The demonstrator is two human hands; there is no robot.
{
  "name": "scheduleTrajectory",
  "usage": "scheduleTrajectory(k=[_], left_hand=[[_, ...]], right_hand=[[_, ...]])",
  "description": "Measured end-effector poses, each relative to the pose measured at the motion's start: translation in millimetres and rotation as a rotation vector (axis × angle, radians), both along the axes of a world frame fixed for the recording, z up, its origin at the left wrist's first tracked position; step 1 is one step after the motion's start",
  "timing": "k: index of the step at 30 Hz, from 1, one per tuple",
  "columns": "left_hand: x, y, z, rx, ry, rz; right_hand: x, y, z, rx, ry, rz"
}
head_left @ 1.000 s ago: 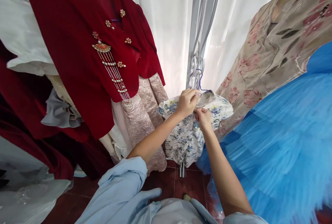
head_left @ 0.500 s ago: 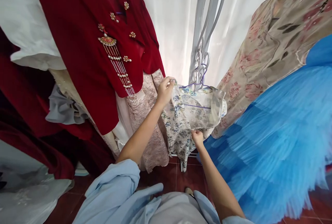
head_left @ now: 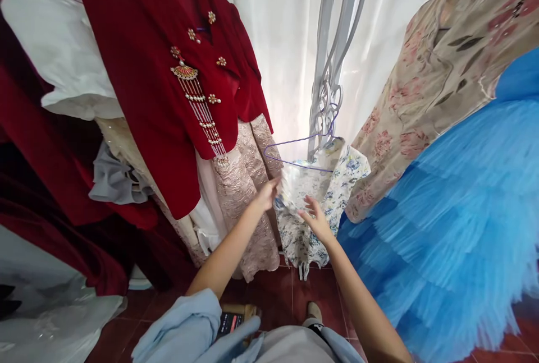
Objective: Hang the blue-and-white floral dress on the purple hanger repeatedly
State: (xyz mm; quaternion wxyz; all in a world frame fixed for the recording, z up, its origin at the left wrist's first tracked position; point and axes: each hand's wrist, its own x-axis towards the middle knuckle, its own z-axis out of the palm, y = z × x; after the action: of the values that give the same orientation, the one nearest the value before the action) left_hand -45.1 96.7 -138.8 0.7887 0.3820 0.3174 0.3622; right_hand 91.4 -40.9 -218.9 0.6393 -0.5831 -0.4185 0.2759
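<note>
A white blouse with a blue floral print (head_left: 347, 175) hangs by one shoulder from a thin purple wire hanger (head_left: 290, 141). The hanger's left arm is bare, and the blouse's left part droops below it. My left hand (head_left: 266, 194) pinches the loose edge of the blouse, where the cloth is blurred by motion. Just to the right, my right hand (head_left: 318, 221) is in front of the blouse with thumb and fingers apart, holding nothing.
A grey metal stand (head_left: 322, 77) rises behind the hanger against a white curtain (head_left: 278, 32). On the left hang a dark red jacket (head_left: 138, 71) and a pink brocade skirt (head_left: 252, 228). A beige floral dress (head_left: 415, 99) and a blue ruffled tulle skirt (head_left: 442, 206) fill the right.
The blouse's left shoulder has come off the hanger and dropped, and its brighter printed side now shows. My left hand has moved down; my right hand has let go and opened.
</note>
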Motion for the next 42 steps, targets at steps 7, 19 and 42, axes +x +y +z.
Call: scheduleTrajectory(k=[7, 19, 42], left_hand=[[11, -48, -22.2, 0.941, 0.228, -0.111], [14, -71, -54.6, 0.652, 0.498, -0.982], [-37, -62, 25.2, 0.291, 0.185, -0.21]], right_hand=[[1, -12, 49, -0.13, -0.083, 0.357], [156, -98, 123, -0.158, -0.159, 0.311], [177, 29, 126, -0.243, 0.006, -0.189]])
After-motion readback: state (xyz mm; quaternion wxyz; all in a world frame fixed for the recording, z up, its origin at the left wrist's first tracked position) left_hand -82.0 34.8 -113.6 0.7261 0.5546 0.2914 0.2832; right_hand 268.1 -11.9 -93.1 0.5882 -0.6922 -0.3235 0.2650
